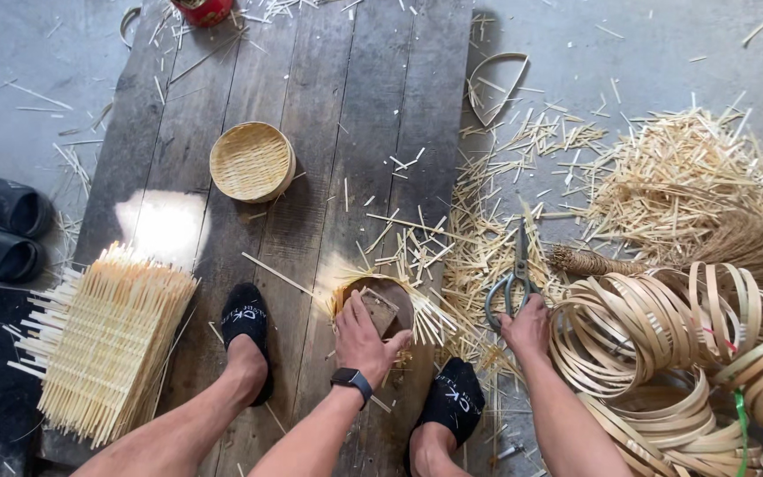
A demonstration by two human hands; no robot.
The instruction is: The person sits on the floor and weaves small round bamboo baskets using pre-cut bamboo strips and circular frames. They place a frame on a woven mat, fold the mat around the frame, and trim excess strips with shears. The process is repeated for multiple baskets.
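Scissors (512, 281) under right-hand fingers (516, 323)

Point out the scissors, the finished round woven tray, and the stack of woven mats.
scissors (514, 281): head view, on the pivot above the handles.
round woven tray (250, 162): head view, on its woven middle.
stack of woven mats (108, 340): head view, on the top mat's centre.

Basket (252, 162) mid-plank (346, 106), mats (103, 340) left, scissors (514, 278) + hoops (664, 344) right
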